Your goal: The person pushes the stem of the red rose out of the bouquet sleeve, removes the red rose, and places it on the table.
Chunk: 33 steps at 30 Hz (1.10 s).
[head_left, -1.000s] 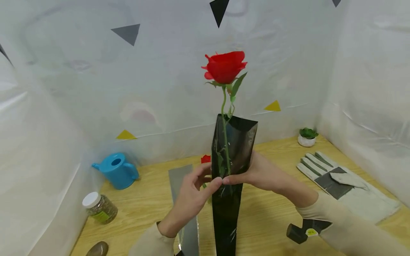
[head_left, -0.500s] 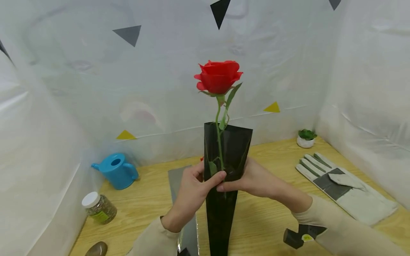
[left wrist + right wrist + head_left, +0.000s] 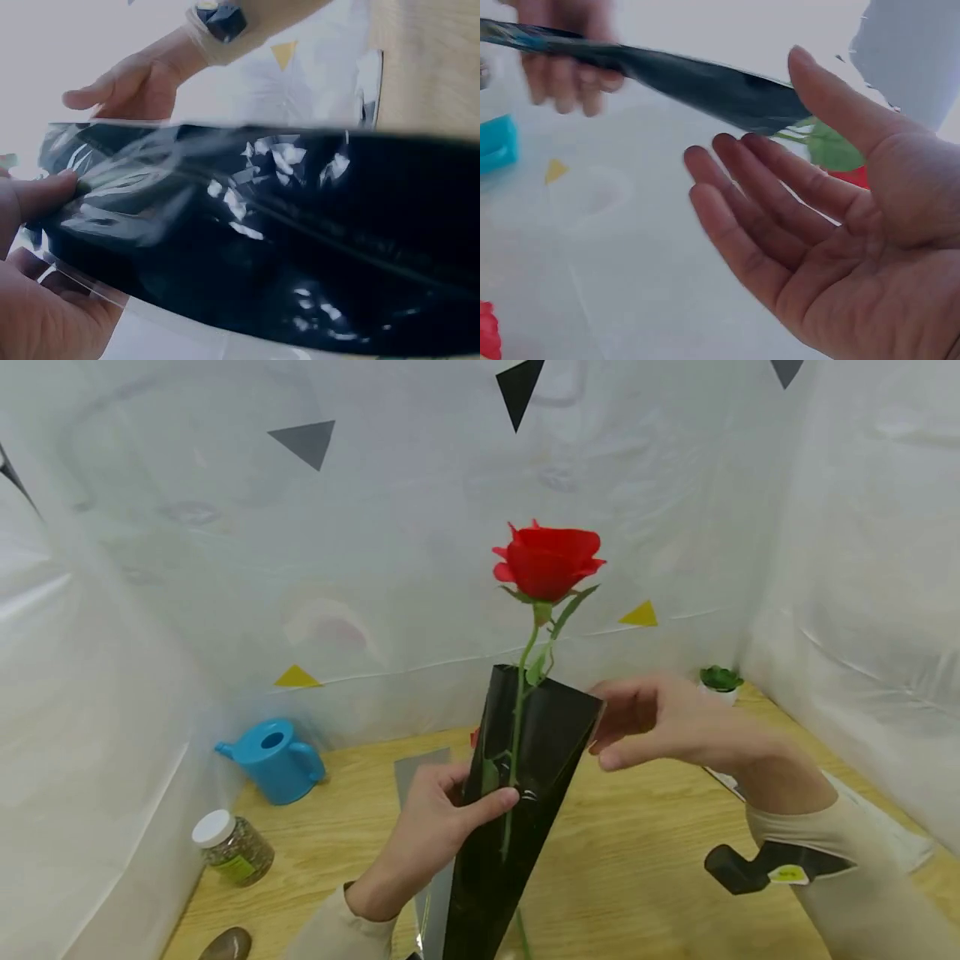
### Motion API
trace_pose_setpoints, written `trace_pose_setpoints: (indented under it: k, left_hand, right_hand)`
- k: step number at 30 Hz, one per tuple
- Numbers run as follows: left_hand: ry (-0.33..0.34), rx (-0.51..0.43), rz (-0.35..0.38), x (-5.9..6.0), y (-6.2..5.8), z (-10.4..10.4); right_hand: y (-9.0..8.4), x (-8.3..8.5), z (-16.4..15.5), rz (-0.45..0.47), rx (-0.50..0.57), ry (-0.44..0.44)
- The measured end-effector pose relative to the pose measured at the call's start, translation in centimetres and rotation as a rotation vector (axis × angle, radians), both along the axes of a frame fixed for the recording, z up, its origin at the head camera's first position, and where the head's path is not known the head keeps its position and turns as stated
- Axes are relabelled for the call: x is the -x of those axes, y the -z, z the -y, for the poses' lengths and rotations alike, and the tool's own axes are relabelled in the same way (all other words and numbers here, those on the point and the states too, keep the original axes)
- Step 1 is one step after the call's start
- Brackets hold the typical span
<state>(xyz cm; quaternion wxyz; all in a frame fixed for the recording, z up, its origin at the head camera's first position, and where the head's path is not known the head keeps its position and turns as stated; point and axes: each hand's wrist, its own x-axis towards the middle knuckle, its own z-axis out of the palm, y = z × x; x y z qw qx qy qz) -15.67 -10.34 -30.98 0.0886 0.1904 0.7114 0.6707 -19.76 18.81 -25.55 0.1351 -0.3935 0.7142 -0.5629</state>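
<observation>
Holding a rose [image 3: 547, 564] in a black sleeve [image 3: 517, 793] above the surface [image 3: 637, 877]: left hand [image 3: 431, 822] pinches the sleeve mid-length, thumb in front. Right hand [image 3: 660, 722], fingers released, hovers beside the sleeve's mouth. Sleeve: glossy film, tapered, light, slippery, crinkly; best gripped mid-length over the thin stem. Bloom: soft, crushable.

Left hand [image 3: 431, 822] clenched; right hand [image 3: 663, 722] slack

Glossy black plastic sleeve [image 3: 517, 777] slick under my left hand [image 3: 431, 827], matt red rose [image 3: 549, 560], smooth wood table [image 3: 637, 868], blue plastic can [image 3: 273, 760].
</observation>
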Motion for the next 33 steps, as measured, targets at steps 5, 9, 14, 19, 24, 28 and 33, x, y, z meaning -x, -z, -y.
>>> trace_pose_setpoints:
  k: [5,9,14,19,24,28,33]
  left_hand:
    - [0.081,0.039,0.033,-0.7,-0.2,0.4]
    - [0.121,0.068,0.036,-1.1,0.0,0.5]
    - [0.154,0.098,0.027,-1.4,0.2,0.4]
    - [0.190,0.130,-0.003,-1.5,0.1,0.3]
    - [0.205,0.117,0.023,-1.7,0.1,0.2]
    - [0.218,0.122,0.002,-1.7,0.4,0.3]
    - [0.242,0.149,-0.033,-1.8,1.0,0.3]
  right_hand:
    - [-1.2,0.3,-1.2,0.014,0.085,0.079]
    - [-0.8,0.5,-0.9,0.086,0.187,0.034]
    - [-0.5,0.7,0.2,0.131,0.333,-0.022]
    - [-0.5,0.6,0.6,0.104,0.407,0.002]
    - [-0.1,0.3,0.5,0.088,0.429,0.057]
    - [-0.1,0.3,0.6,0.058,0.449,0.097]
    - [-0.2,0.3,0.5,0.031,0.505,0.090]
